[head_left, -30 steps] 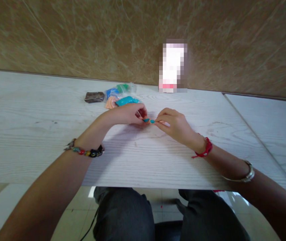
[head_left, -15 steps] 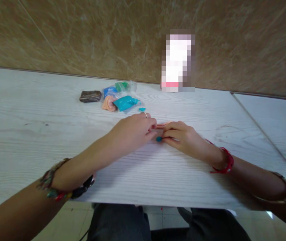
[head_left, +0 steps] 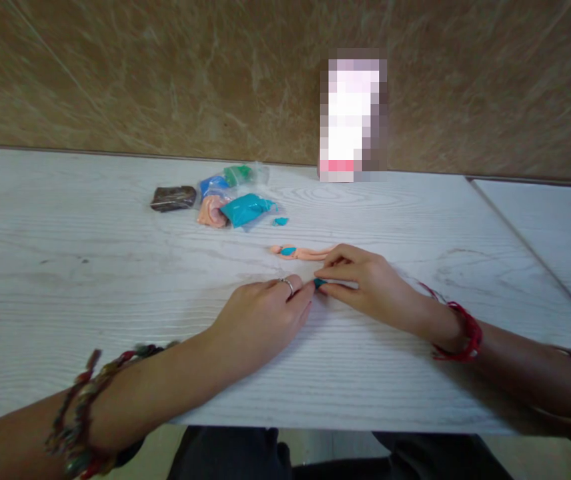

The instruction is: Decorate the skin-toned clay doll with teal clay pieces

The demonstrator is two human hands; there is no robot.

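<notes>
Between the thumb and fingers of my right hand [head_left: 373, 287] is a small dark-teal piece of modelling clay [head_left: 319, 283]. The fingertips of my left hand [head_left: 268, 313] meet that same piece from the left, its fingers closed together; the fingertips partly hide the clay. Just beyond my hands lies a slim peach clay figure [head_left: 308, 254], flat on the table, with a head at the left and long legs stretching right. A blue clay patch [head_left: 288, 252] covers its torso. The fingers of my right hand overlap the ends of the legs.
On the white wood-grain table [head_left: 90, 300] are bags of turquoise clay [head_left: 246, 209], peach clay [head_left: 212, 211], blue clay [head_left: 213, 185] and green clay [head_left: 238, 175]. A brown block [head_left: 173, 199] and a turquoise scrap [head_left: 281, 221] lie nearby. A pixelated upright object [head_left: 348, 117] stands by the wall.
My left hand has moved back toward me from the figure, uncovering its head and torso, and now meets the teal clay. My right hand keeps its pinch, slightly lower in view.
</notes>
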